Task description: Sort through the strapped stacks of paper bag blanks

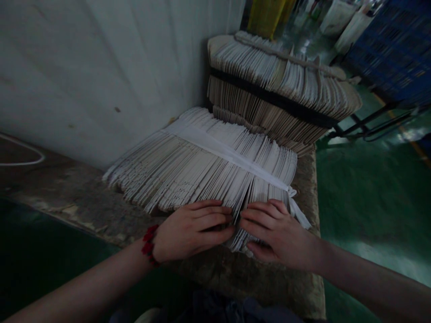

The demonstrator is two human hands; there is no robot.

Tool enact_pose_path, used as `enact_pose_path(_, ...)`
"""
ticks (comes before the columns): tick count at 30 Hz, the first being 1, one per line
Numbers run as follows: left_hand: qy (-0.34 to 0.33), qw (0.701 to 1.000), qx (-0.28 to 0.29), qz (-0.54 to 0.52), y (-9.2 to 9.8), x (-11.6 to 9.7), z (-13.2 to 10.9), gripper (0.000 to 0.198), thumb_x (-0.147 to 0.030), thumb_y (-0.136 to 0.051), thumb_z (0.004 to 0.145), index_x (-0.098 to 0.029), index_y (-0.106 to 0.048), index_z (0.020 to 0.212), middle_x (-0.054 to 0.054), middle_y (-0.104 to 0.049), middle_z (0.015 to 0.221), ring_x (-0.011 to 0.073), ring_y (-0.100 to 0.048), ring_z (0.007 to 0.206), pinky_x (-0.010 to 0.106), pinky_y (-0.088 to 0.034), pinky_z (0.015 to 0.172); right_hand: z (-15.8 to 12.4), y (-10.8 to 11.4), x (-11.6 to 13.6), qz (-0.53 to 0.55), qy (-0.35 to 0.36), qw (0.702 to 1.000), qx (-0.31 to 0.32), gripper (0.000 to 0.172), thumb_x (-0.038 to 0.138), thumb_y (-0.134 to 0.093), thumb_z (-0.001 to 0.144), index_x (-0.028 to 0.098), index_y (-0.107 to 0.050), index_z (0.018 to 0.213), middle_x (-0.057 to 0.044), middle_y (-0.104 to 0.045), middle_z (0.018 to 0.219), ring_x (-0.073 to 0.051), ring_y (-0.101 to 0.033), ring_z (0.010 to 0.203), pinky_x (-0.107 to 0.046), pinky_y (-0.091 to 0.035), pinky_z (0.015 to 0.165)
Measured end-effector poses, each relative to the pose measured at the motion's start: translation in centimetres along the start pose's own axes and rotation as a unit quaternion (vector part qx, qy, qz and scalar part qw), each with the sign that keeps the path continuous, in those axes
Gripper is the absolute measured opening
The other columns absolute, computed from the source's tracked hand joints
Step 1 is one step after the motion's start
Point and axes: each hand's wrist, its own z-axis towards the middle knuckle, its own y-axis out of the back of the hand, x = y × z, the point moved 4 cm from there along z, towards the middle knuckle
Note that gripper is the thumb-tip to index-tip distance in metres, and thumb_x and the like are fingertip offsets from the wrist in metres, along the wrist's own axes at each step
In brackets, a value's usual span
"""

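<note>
A thick bundle of white folded paper sheets (pixel 198 175) lies fanned out on a worn concrete-like bench (pixel 81 211), tied across its middle by a white strap (pixel 222 149). My left hand (pixel 191 231) and my right hand (pixel 274 231) meet at the bundle's near edge, fingers curled over the sheets. The right thumb seems to sit under a few sheets. A red bead bracelet (pixel 149 246) circles my left wrist. Behind, a browner bundle of sheets (pixel 269 76) rests against the wall, bound by a black strap (pixel 269 93) and a cord (pixel 289 56).
A pale wall (pixel 101 76) rises along the bench's left side. Green floor (pixel 370 202) lies to the right, with a black metal frame (pixel 367 121) and a blue crate (pixel 390 49) beyond. White sacks (pixel 340 27) and a yellow object (pixel 266 18) stand further back.
</note>
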Motion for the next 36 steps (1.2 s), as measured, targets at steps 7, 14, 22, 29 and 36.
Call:
enact_pose_path(7,-0.002,1.0,0.012,-0.011,-0.1,0.0,-0.2,0.029,-0.019,-0.054,0.095,-0.026,-0.062,0.123,-0.001,-0.069,0.118,0.0117,-0.056,0.124,0.032,-0.037,0.119,-0.4,-0.3,-0.2,0.023,-0.011,1.0,0.005,0.04,0.039,-0.055,0.094,0.021,-0.056,0.129,-0.005,-0.065,0.125,-0.023,-0.049,0.122,-0.041,-0.028,0.106)
enact_pose_path(14,0.0,1.0,0.008,-0.014,0.0,0.2,-0.3,0.031,-0.021,-0.057,0.094,-0.028,-0.061,0.124,-0.003,-0.069,0.118,0.011,-0.056,0.124,0.032,-0.037,0.119,-1.0,-0.4,-0.6,0.016,0.001,1.0,0.026,0.059,0.038,-0.054,0.094,0.023,-0.037,0.149,-0.004,-0.061,0.13,-0.023,-0.047,0.124,-0.043,-0.024,0.111)
enact_pose_path(22,-0.004,1.0,-0.005,-0.024,0.3,0.2,0.0,0.026,-0.021,-0.057,0.093,-0.02,-0.063,0.118,-0.001,-0.07,0.119,0.0106,-0.057,0.123,0.03,-0.035,0.12,-0.9,-0.2,-0.6,0.018,0.001,0.999,0.032,0.055,0.038,-0.051,0.096,0.024,-0.04,0.147,-0.004,-0.06,0.132,-0.023,-0.047,0.125,-0.043,-0.021,0.114)
enact_pose_path(29,-0.003,1.0,0.005,-0.018,0.1,0.2,-0.1,0.022,-0.022,-0.057,0.094,-0.021,-0.065,0.114,-0.001,-0.07,0.119,0.0113,-0.057,0.124,0.031,-0.034,0.121,0.3,0.0,-0.3,0.013,0.0,1.0,0.012,0.04,0.041,-0.052,0.094,0.022,-0.055,0.13,-0.004,-0.065,0.118,-0.023,-0.051,0.117,-0.044,-0.019,0.114)
enact_pose_path(36,0.016,1.0,0.003,0.016,-0.5,-0.2,-0.2,0.019,-0.022,-0.054,0.095,-0.023,-0.066,0.11,-0.001,-0.07,0.113,0.0128,-0.058,0.121,0.033,-0.036,0.119,2.2,-0.5,0.1,-0.036,0.045,0.998,0.005,0.026,0.039,-0.052,0.092,0.023,-0.062,0.11,-0.003,-0.067,0.108,-0.024,-0.052,0.108,-0.047,-0.024,0.109)
